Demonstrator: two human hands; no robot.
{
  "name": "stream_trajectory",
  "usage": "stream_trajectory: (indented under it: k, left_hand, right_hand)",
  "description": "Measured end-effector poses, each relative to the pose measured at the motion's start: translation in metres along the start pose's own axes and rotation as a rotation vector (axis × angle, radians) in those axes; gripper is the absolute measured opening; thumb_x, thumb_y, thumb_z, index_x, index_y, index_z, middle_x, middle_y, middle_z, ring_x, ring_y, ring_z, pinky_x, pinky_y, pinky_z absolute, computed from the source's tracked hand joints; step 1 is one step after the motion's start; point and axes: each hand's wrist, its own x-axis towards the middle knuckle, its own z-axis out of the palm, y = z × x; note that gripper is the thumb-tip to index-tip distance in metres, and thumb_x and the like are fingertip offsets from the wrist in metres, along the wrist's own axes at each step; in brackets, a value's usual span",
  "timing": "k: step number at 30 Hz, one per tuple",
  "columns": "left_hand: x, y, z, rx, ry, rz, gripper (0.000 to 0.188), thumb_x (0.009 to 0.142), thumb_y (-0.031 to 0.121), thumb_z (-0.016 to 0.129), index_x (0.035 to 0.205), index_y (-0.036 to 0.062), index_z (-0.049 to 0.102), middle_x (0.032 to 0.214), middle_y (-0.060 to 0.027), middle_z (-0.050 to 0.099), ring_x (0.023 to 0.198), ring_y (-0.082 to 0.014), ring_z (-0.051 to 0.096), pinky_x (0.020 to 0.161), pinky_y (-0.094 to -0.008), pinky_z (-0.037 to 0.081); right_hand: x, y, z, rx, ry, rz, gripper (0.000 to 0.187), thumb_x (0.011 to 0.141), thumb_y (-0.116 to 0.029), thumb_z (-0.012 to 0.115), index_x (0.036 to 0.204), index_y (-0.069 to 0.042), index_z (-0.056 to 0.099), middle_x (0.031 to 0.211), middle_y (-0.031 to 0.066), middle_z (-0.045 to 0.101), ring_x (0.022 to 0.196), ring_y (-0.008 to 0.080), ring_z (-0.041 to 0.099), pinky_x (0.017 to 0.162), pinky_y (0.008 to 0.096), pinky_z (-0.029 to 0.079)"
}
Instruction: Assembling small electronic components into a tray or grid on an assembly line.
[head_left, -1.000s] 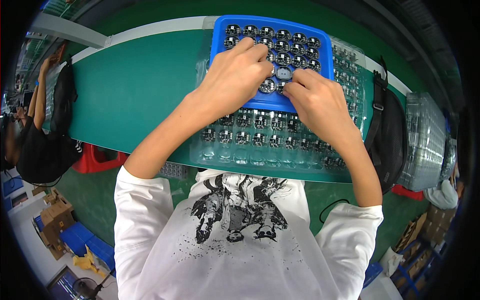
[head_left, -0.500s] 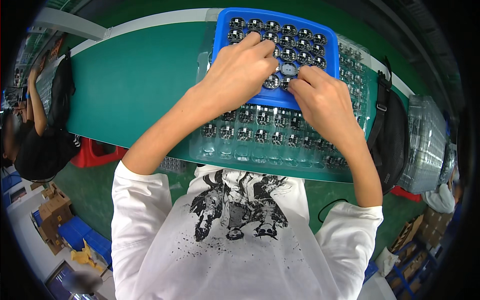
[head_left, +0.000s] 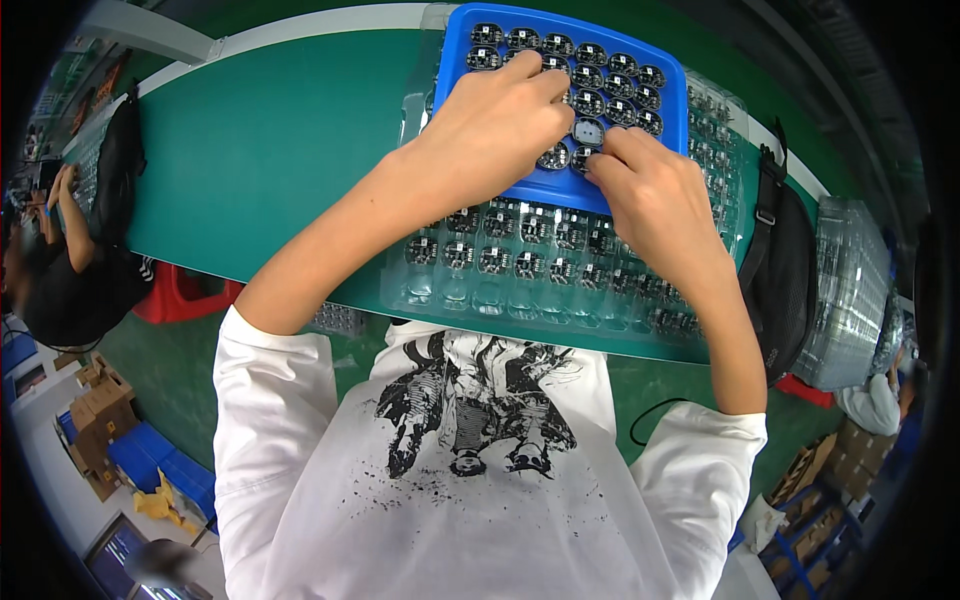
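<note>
A blue tray (head_left: 465,30) holds rows of small round black circuit boards (head_left: 589,104). One piece among them (head_left: 588,132) shows a pale grey face instead. Over the tray's left-middle part is my left hand (head_left: 515,120), its fingers curled and drawn together; whatever they hold is hidden beneath them. My right hand (head_left: 650,180) reaches over the near right part, with thumb and fingertips closed at the edge of a round circuit board (head_left: 581,159) in the nearest row. Under the blue tray lies a clear plastic blister tray (head_left: 480,295), with more boards in its pockets.
The green tabletop (head_left: 270,150) stretches away to the left. A black bag (head_left: 780,260) stands at the right end, beside a stack of clear plastic trays (head_left: 850,290). Another person (head_left: 75,270) sits at far left, near a red stool (head_left: 180,295).
The whole view has shifted slightly, so the tray appears a little higher and further right. Both hands keep nearly the same grip and place over the tray.
</note>
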Motion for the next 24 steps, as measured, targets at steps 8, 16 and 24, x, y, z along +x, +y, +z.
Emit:
stream_trajectory:
  k: [8,16,24]
  left_hand:
    - [0.003,0.002,-0.003,0.041,-0.031,0.016,0.007,0.062,0.002,0.068,0.069,0.0004,0.067,0.087,-0.0112,0.063,0.090,-0.0260,0.060,0.062,-0.0368,0.056]
    - [0.010,-0.002,-0.002,0.027,-0.058,0.100,0.007,0.063,0.003,0.069,0.069,0.0007,0.068,0.089,-0.0110,0.065,0.091,-0.0263,0.061,0.059,-0.0375,0.057]
    - [0.008,-0.006,-0.002,0.015,-0.038,0.095,0.006,0.064,0.005,0.068,0.069,0.0003,0.067,0.087,-0.0111,0.065,0.089,-0.0257,0.062,0.059,-0.0379,0.057]
  right_hand:
    - [0.001,-0.004,-0.006,-0.009,0.057,0.014,0.010,0.071,-0.002,0.069,0.080,-0.001,0.064,0.077,0.0079,0.056,0.072,0.0249,0.059,0.057,0.0370,0.048]
    - [0.000,0.000,-0.008,0.006,0.025,0.016,0.010,0.073,-0.003,0.069,0.082,0.000,0.065,0.080,0.0091,0.056,0.073,0.0265,0.060,0.059,0.0378,0.048]
    - [0.005,-0.001,-0.004,-0.013,-0.009,0.032,0.009,0.075,-0.003,0.068,0.081,0.001,0.064,0.081,0.0102,0.056,0.073,0.0284,0.060,0.060,0.0390,0.049]
